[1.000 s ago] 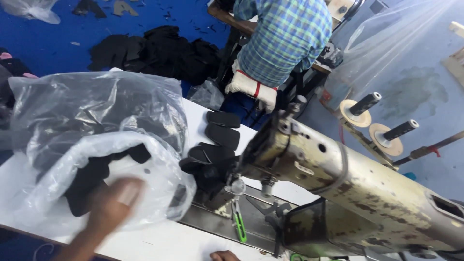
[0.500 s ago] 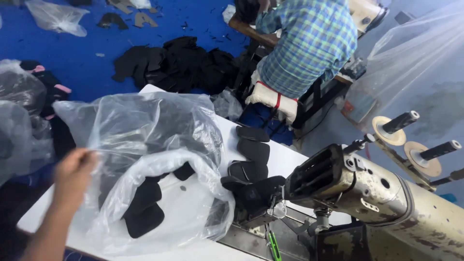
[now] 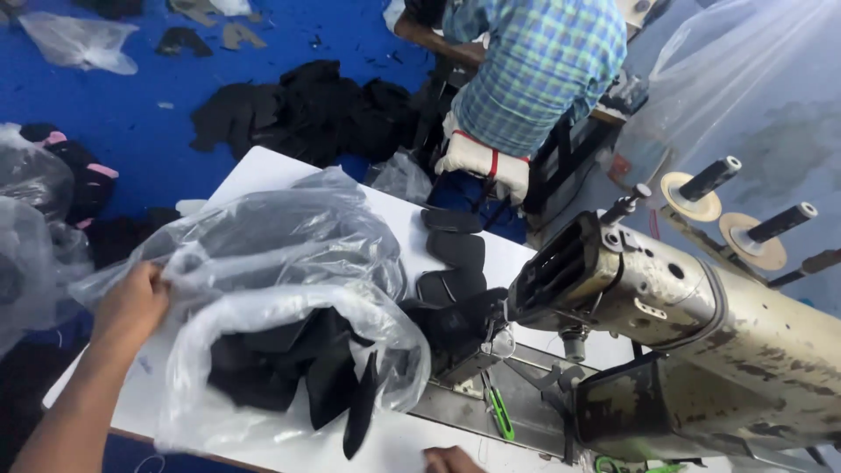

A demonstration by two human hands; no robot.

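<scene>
Left hand [image 3: 131, 302] clamped on plastic bag [image 3: 289, 263] | right hand [image 3: 451, 459] grip unclear

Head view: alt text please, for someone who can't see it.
The left hand grips a clear plastic bag of black fabric pieces on a white table, beside a worn sewing machine. Only the tips of the right hand show at the bottom edge. Beyond the table, a person in a checked shirt bends over a blue floor strewn with black scraps.

Left hand [image 3: 131, 302] now on plastic bag [image 3: 289, 254]
</scene>
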